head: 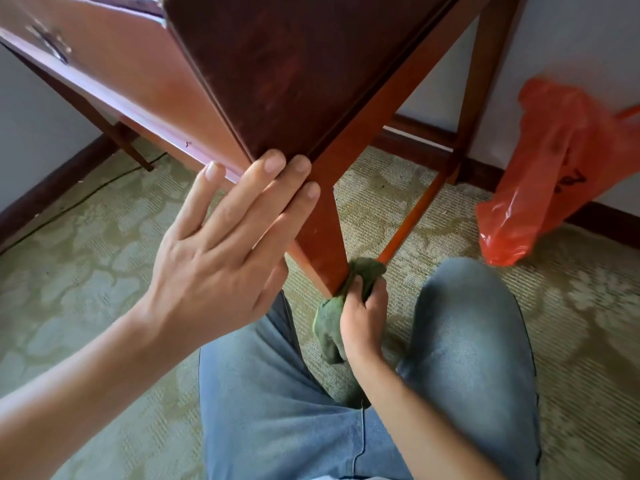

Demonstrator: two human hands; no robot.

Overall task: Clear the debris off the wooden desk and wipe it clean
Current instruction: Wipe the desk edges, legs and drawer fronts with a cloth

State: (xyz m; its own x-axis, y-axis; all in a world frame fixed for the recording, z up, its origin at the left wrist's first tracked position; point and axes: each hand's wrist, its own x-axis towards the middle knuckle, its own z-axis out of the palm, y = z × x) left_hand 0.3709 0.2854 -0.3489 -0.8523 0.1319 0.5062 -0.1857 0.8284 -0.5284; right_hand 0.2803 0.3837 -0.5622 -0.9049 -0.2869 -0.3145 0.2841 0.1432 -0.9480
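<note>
The wooden desk (294,81) fills the upper half of the frame, seen from low down; its dark side panel runs from top centre to the corner at mid-frame, with a drawer front and metal handle (48,43) in the upper left. It looks heavy and rigid, so it should stay put under rubbing, though the varnished surface is likely smooth and a little slick. Patterned green carpet (86,254) covers the floor, and the person's jeans-clad knees (474,323) take up the lower centre and right. An orange plastic bag (554,161) hangs at the right edge; dark marks show on it, too blurred to read. The left hand (221,258) lies flat, fingers straight, against the desk's corner at centre frame, steadying it. Below, the right hand (360,323) is clenched round a green cloth (332,327), pressing it to the foot of the front leg (325,237). The cloth is soft and light, best held bunched as it is.
</note>
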